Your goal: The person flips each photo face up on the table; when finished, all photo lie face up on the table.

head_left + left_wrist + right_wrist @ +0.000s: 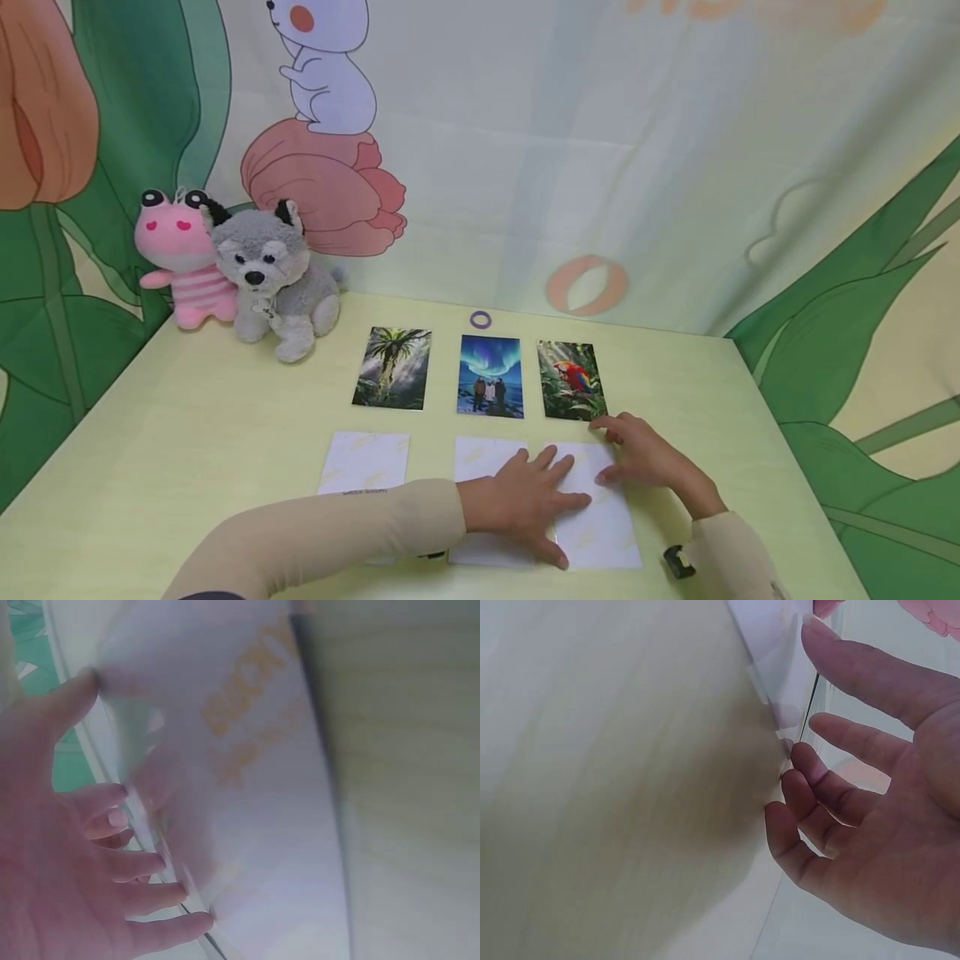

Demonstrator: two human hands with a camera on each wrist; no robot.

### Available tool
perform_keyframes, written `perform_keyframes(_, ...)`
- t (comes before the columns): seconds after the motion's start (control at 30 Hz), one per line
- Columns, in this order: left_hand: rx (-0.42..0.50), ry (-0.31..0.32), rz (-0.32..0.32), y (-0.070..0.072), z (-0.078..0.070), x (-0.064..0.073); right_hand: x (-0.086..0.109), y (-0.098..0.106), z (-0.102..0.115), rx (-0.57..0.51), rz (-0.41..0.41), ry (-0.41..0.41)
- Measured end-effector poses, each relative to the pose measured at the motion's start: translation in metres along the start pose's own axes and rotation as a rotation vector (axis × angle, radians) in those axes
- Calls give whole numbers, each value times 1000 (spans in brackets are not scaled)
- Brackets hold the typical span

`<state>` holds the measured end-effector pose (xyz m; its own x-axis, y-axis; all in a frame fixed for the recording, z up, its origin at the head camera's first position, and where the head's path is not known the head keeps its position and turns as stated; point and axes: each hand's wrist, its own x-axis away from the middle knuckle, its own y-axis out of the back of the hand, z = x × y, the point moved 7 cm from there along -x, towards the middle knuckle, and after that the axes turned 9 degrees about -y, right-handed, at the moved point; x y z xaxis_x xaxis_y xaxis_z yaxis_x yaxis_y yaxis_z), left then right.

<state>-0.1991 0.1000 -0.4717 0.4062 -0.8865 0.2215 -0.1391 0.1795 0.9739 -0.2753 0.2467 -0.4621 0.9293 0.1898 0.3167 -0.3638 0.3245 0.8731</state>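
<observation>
My left hand (528,500) lies with spread fingers across the middle white card (480,454) and the right white card (603,533), its fingertips touching the latter. At that card's upper right corner is my right hand (648,454), thumb on the white surface and forefinger near the bottom edge of the parrot photo (572,382). Its fingers are loosely bent in the right wrist view, with nothing pinched between them. Partly under my left sleeve sits the left white card (367,458). Faint yellow lettering (251,675) marks a card's back in the left wrist view.
Behind the white cards lie an aurora photo (489,375) and a jungle plant photo (392,367). A purple ring (481,319) is near the table's back edge. Two plush toys, a grey dog (273,275) and a pink frog (183,250), sit at the back left.
</observation>
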Motion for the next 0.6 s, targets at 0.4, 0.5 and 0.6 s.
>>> perform_keyframes(0.4, 20, 21, 17, 1, 3, 1, -2, -2, -2, 33, -20, -7)
perform_keyframes(0.5, 40, 8, 15, 0, 2, 0, -3, -3, -5, 8, -13, -26)
perform_keyframes(0.6, 48, 1, 12, -1, 3, 0, -4, -1, -6, -40, -18, -29)
